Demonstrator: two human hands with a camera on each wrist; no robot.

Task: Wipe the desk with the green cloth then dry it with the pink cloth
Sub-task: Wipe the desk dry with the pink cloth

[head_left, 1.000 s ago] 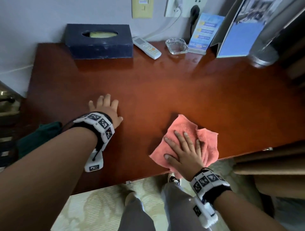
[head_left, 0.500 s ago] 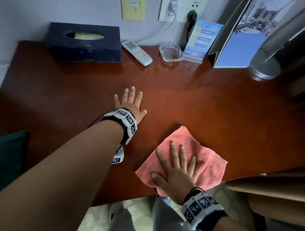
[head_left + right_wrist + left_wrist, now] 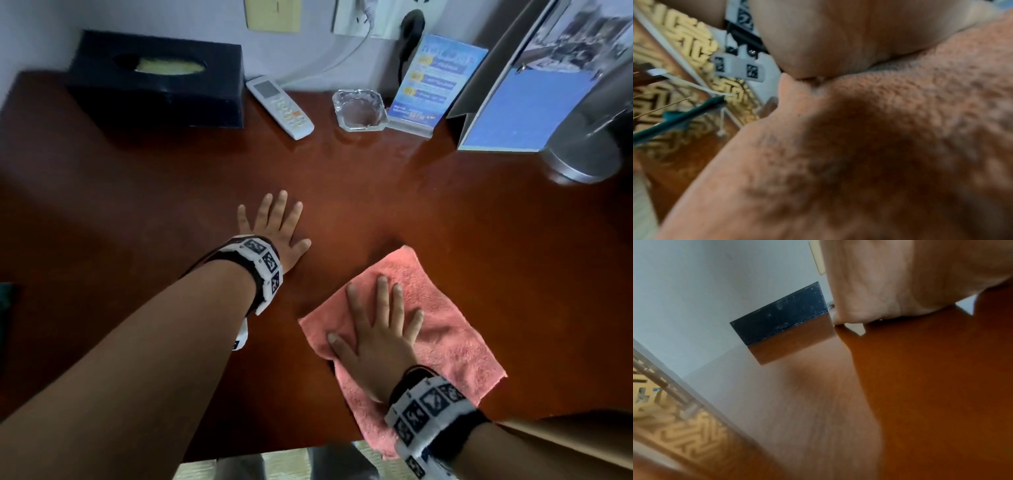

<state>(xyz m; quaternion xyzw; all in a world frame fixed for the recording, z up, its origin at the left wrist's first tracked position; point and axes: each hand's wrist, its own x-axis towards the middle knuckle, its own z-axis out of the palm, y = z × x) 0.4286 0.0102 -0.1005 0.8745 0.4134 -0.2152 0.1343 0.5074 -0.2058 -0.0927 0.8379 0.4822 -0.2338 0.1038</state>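
Observation:
The pink cloth (image 3: 442,329) lies spread flat on the reddish-brown desk (image 3: 394,212) near its front edge. My right hand (image 3: 380,329) presses on it with straight, spread fingers; the right wrist view is filled by the pink cloth (image 3: 879,154) under the palm. My left hand (image 3: 274,226) rests flat on the bare desk left of the cloth, fingers spread, holding nothing. A sliver of the green cloth (image 3: 7,298) shows at the far left edge, and the green cloth (image 3: 674,118) appears as a dark teal strip in the right wrist view.
Along the back edge stand a dark tissue box (image 3: 157,78), a white remote (image 3: 279,106), a glass ashtray (image 3: 359,109), a blue card stand (image 3: 435,82), a blue folder (image 3: 520,109) and a metal lamp base (image 3: 582,150). A wooden piece (image 3: 565,442) sits at front right.
My right hand has slid the pink cloth, which has opened out flatter. My left hand has shifted rightward along the desk and its fingers have spread. The view has swung right and closer.

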